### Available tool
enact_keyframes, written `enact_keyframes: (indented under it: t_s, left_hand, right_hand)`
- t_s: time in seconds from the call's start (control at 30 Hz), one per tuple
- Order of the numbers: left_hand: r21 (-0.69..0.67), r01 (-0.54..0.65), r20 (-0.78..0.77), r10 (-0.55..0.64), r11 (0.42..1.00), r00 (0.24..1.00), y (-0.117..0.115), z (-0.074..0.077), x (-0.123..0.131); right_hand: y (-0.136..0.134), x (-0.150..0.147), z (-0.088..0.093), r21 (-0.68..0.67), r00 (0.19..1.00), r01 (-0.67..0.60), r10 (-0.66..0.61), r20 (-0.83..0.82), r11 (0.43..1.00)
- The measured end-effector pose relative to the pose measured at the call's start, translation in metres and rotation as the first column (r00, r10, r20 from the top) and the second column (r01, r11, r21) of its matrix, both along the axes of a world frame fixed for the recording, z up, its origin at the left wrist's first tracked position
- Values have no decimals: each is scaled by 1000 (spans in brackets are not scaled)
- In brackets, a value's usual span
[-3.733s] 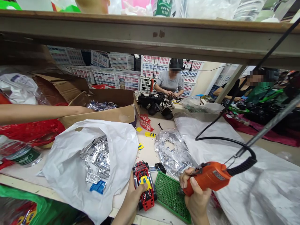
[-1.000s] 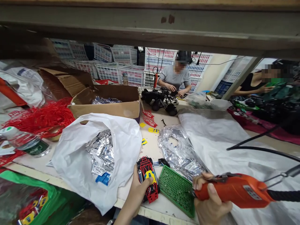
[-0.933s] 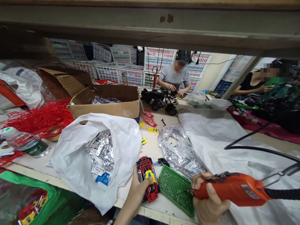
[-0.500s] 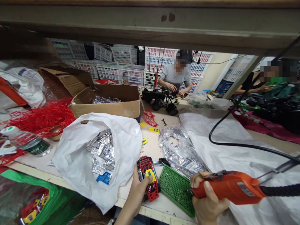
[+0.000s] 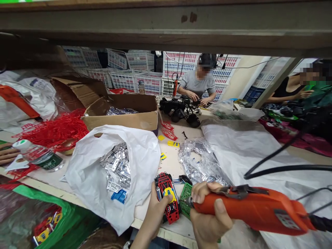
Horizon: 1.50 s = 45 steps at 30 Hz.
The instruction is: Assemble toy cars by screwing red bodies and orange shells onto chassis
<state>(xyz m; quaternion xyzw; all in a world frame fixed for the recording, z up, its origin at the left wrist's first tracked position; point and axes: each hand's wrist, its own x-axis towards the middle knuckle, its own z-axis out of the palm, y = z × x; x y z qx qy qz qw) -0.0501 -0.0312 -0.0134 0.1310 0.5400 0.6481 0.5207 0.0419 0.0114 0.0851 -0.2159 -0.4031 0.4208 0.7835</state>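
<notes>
A small red toy car with a yellow and blue panel on top is gripped in my left hand, thumb lying over the panel. My right hand is wrapped round an orange electric screwdriver. Its tip points left and reaches close to the car's right side; whether it touches, I cannot tell. Beneath the screwdriver, the green perforated tray of small screws is mostly covered. Just left of the car, a white plastic bag holds shiny silver parts and a blue piece.
Clear bags of silver parts lie beyond the tray. Red plastic frames, a water bottle and a cardboard box stand left. A black cable hangs at right. A co-worker sits opposite; another person's hand shows far left.
My right hand has brought the screwdriver left, from over the green tray to beside the toy car. My left hand keeps its hold on the car. Another person's hand shows more at far left.
</notes>
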Motion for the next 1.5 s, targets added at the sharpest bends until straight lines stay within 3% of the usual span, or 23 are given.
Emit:
enact_keyframes:
  t_s: [0.5, 0.83, 1.17, 1.5]
  left_hand:
    - [18, 6, -74, -4, 1000, 997, 0, -4, 1]
    - [-32, -52, -140, 47, 998, 989, 0, -7, 1]
    - [-9, -47, -84, 46, 999, 995, 3, -1, 5]
    - [6, -48, -96, 48, 999, 994, 3, -1, 5]
  right_hand:
    - [-2, -13, -9, -24, 999, 13, -12, 35, 1000]
    - [0, -17, -18, -4, 1000, -7, 8, 12, 1000]
    - [11, -18, 3, -27, 999, -25, 24, -41, 999]
    - [13, -35, -2, -13, 996, -83, 83, -8, 996]
